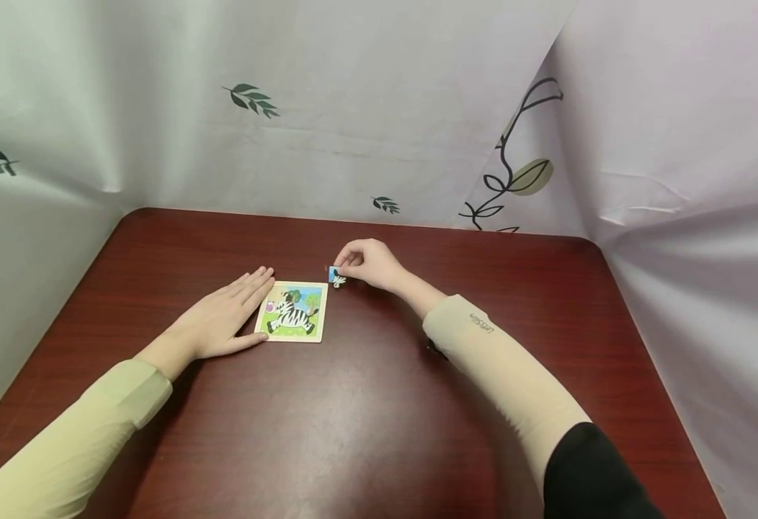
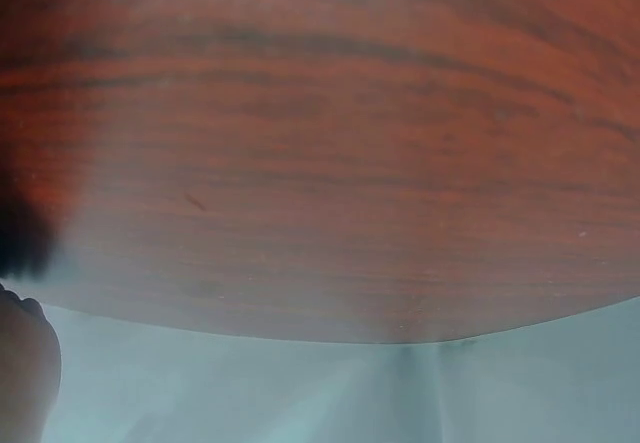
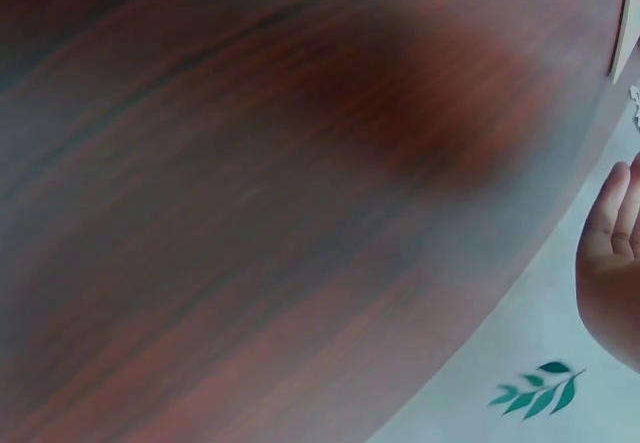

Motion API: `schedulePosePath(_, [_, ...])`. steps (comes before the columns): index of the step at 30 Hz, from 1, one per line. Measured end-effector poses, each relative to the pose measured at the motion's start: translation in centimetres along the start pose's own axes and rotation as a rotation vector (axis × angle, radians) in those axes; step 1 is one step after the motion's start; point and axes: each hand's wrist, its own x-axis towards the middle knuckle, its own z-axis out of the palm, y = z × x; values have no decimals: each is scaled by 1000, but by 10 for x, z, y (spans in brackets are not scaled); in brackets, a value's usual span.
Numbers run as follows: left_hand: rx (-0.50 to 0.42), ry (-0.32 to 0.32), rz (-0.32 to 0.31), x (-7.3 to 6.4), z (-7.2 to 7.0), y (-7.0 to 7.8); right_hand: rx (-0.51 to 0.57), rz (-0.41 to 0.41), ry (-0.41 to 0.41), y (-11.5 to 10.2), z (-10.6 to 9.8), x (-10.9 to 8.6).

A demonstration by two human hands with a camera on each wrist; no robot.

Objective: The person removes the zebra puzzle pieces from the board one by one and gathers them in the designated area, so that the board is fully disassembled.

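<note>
On the table lies a small square jigsaw puzzle (image 1: 293,318) with a pale frame and a zebra on green grass. My left hand (image 1: 231,315) lies flat at its left side, fingers straight at the upper left corner and thumb at the lower left one. Just past the puzzle's upper right corner, my right hand (image 1: 372,264) pinches a puzzle piece (image 1: 333,274), blue with black-and-white zebra parts, between thumb and fingers. In the right wrist view part of the right hand (image 3: 608,263) shows at the edge; the left wrist view catches only a sliver of the left hand (image 2: 25,368).
The dark red wooden table (image 1: 379,425) has rounded far corners. White cloth (image 1: 327,144) with leaf prints hangs behind its far edge, and more cloth (image 1: 697,238) hangs along the right side.
</note>
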Motion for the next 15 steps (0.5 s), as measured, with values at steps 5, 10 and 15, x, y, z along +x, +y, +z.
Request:
schedulePosePath(5, [-1,9,4,0,1,-1,-12,47,-16,11,-8,-9])
schedulePosePath(10, [5,14,12,0,1,-2,-42,60,-27,16,-12,-15])
schedulePosePath(15, [1,20,12,0,2,-2,-123,58,-23,22,-13,-17])
